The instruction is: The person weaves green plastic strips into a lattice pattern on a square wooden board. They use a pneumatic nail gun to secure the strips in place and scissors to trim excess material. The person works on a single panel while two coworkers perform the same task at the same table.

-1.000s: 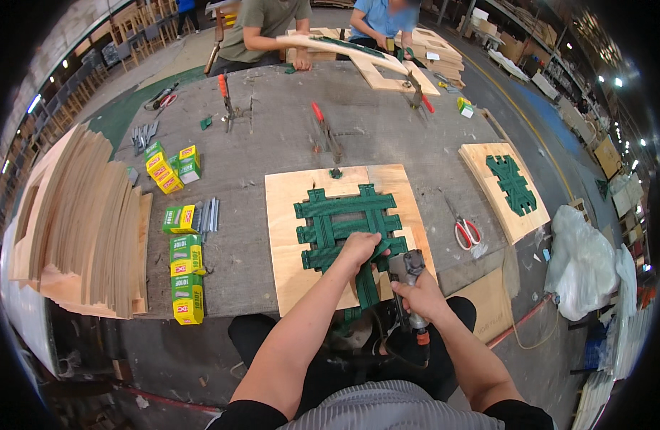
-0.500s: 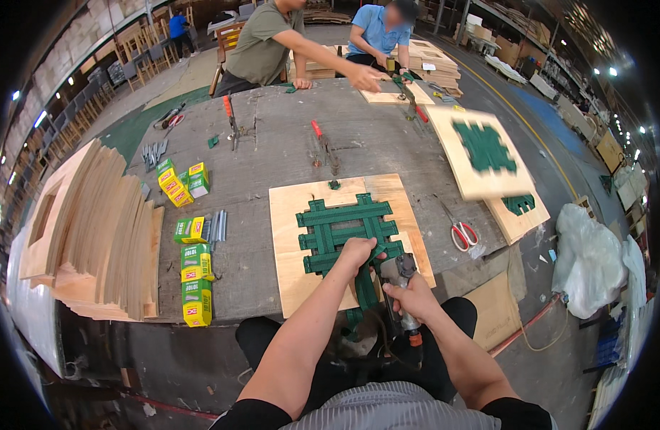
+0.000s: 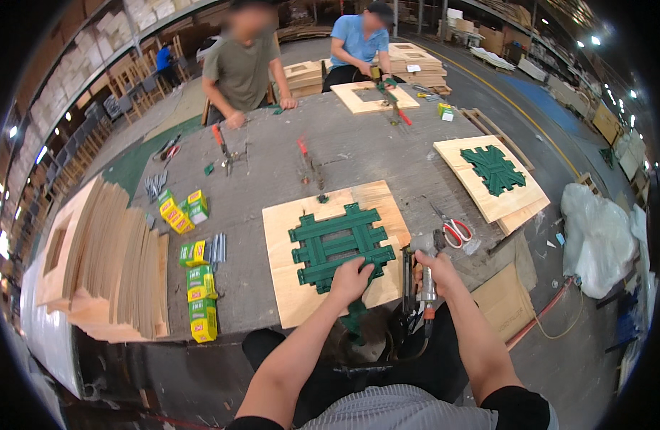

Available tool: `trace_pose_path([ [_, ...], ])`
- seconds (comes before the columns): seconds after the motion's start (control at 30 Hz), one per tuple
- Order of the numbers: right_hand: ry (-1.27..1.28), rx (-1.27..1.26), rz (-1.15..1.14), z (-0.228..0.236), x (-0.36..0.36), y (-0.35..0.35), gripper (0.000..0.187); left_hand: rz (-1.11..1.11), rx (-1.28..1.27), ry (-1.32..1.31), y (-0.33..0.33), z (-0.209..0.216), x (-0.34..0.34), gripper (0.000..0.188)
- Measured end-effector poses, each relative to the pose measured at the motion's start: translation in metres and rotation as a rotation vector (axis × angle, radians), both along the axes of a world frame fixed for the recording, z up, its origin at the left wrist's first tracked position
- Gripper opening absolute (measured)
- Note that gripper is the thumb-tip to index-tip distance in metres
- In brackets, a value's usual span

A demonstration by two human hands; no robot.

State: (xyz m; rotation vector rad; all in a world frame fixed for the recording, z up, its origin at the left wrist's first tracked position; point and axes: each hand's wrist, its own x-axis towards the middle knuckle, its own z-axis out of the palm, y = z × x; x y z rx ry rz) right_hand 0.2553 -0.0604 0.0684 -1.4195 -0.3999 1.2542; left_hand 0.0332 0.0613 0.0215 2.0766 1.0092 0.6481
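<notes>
A light wooden panel (image 3: 280,295) lies on the table in front of me, with green webbing straps (image 3: 328,236) woven across its cut-out middle. My left hand (image 3: 353,278) is closed on a green strap at the near side, and the strap's loose tail (image 3: 354,320) hangs past the panel's edge. My right hand (image 3: 437,272) grips an air staple gun (image 3: 428,283) by the panel's near right corner. The gun is held apart from the webbing. Its nose is hard to make out.
Red-handled scissors (image 3: 457,233) lie to the right, near a webbed panel (image 3: 480,197) on another panel. Staple boxes (image 3: 200,283) and stacked wooden frames (image 3: 104,265) stand at left. Pliers-like tools (image 3: 308,163) lie farther back. Two co-workers (image 3: 240,64) (image 3: 360,46) are across the table.
My right hand has moved the staple gun rightward, away from the webbing. The blurred webbed panel at right has come to rest on another panel. A co-worker's outstretched arm has drawn back.
</notes>
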Motion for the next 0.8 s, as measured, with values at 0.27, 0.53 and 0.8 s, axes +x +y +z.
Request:
trace_pose_path([
  [0.27, -0.626, -0.248, 0.032, -0.013, 0.066, 0.05, 0.064, -0.024, 0.333, 0.109, -0.063, -0.007, 0.0, 0.02],
  [0.53, -1.242, -0.461, 0.219, -0.007, 0.121, 0.053, 0.05, 0.057, 0.389, 0.018, -0.067, -0.015, 0.001, 0.018],
  [0.8, -1.366, -0.501, 0.251, -0.018, 0.168, 0.024, 0.054, 0.073, 0.391, 0.059, -0.065, -0.011, 0.009, 0.017],
])
